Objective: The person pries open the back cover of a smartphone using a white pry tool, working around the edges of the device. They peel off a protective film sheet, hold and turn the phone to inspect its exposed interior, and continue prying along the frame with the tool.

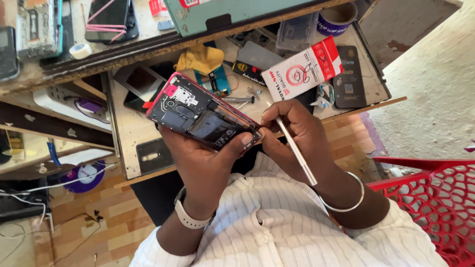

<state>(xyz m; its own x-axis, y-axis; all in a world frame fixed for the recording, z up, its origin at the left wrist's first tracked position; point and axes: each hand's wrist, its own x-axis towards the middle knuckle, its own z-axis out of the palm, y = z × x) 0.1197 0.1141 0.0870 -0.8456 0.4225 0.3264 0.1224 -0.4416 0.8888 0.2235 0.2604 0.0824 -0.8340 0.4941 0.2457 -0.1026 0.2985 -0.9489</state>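
My left hand (203, 158) holds an opened smartphone (200, 116) with a pink-red frame, its back cover off and the circuit board and black battery showing. The thumb presses on the phone's lower end. My right hand (297, 133) grips a thin silver metal tool (297, 151) like a pen, its tip just above the fingers near the phone's lower right corner. Both hands are over my lap, in front of an open drawer. A pale watch strap is on the left wrist and a silver bangle on the right.
The open wooden drawer (123, 143) holds a yellow cloth (200, 58), a white-and-red box (302, 69), a black battery (349, 76), a screwdriver (237, 99) and phone parts. More phones lie on the desk top (106, 20). A red plastic chair (435, 198) stands at right.
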